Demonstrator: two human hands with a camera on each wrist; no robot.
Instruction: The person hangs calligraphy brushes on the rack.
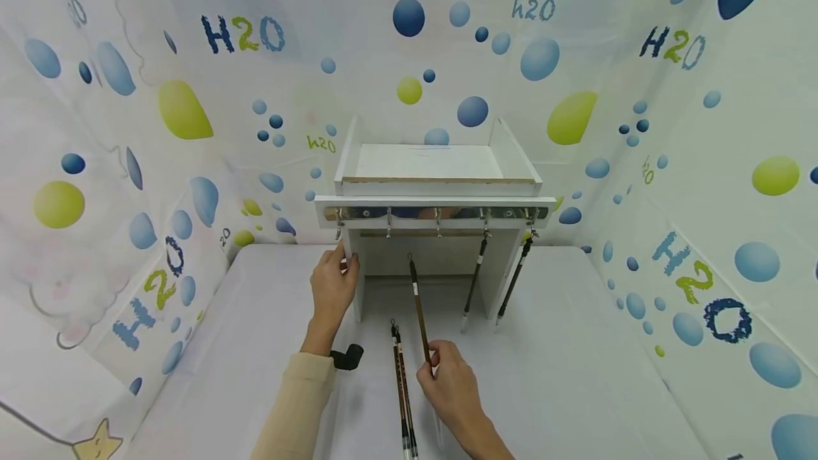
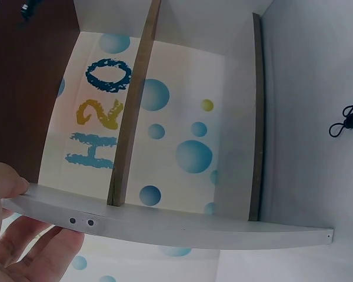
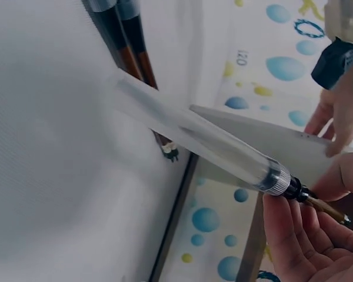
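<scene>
My right hand (image 1: 452,385) pinches a brush (image 1: 418,307) by its brown handle, its looped dark end toward the rack. In the right wrist view a clear plastic cap (image 3: 223,153) covers the bristle end. My left hand (image 1: 334,286) grips the left side panel (image 2: 182,234) of a white rack (image 1: 437,190), thumb on one face and fingers on the other. Two brushes hang from hooks at the rack's right, one (image 1: 473,282) inward of the other (image 1: 515,279). Two more brushes (image 1: 402,389) lie side by side on the table, left of my right hand.
A strip of several metal hooks (image 1: 438,213) runs along the rack's front edge, under an open-topped tray (image 1: 437,162). White cloth covers the table (image 1: 575,375). Behind and beside it hangs a bubble-patterned curtain (image 1: 358,34). A dark band (image 1: 348,357) sits on my left wrist.
</scene>
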